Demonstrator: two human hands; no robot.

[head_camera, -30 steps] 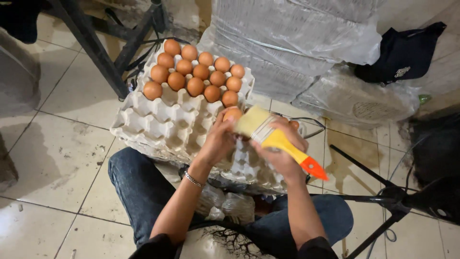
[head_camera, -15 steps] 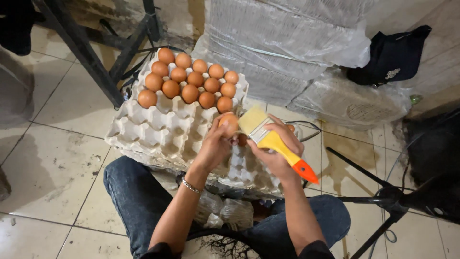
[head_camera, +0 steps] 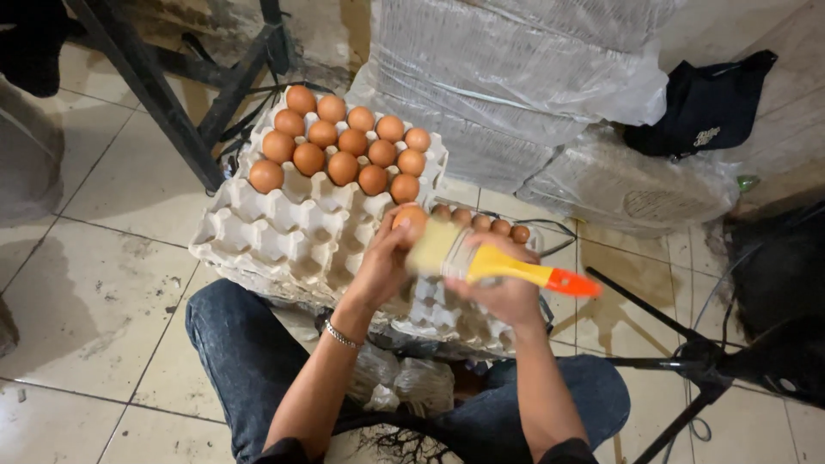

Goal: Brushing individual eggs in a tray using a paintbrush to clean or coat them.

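My left hand [head_camera: 385, 262] holds a brown egg [head_camera: 411, 217] up above a grey pulp egg tray [head_camera: 284, 232]. My right hand [head_camera: 503, 288] grips a paintbrush [head_camera: 481, 262] with a yellow and orange handle, its pale bristles resting against the egg. Several brown eggs [head_camera: 344, 146] fill the far rows of that tray. A row of brown eggs [head_camera: 485, 223] sits in a second tray [head_camera: 447, 318] beneath my hands, partly hidden by them.
I sit on a tiled floor [head_camera: 94, 301] with my legs in dark jeans [head_camera: 232, 352]. Plastic-wrapped bundles [head_camera: 516, 77] are stacked behind the trays. A dark metal frame [head_camera: 163, 94] stands at the left, a black tripod [head_camera: 696, 361] at the right, and a black bag [head_camera: 705, 103] on the bundles.
The brush has swung across the egg, its handle now lying more level and pointing right. The view has shifted slightly; the egg stays in my left hand.
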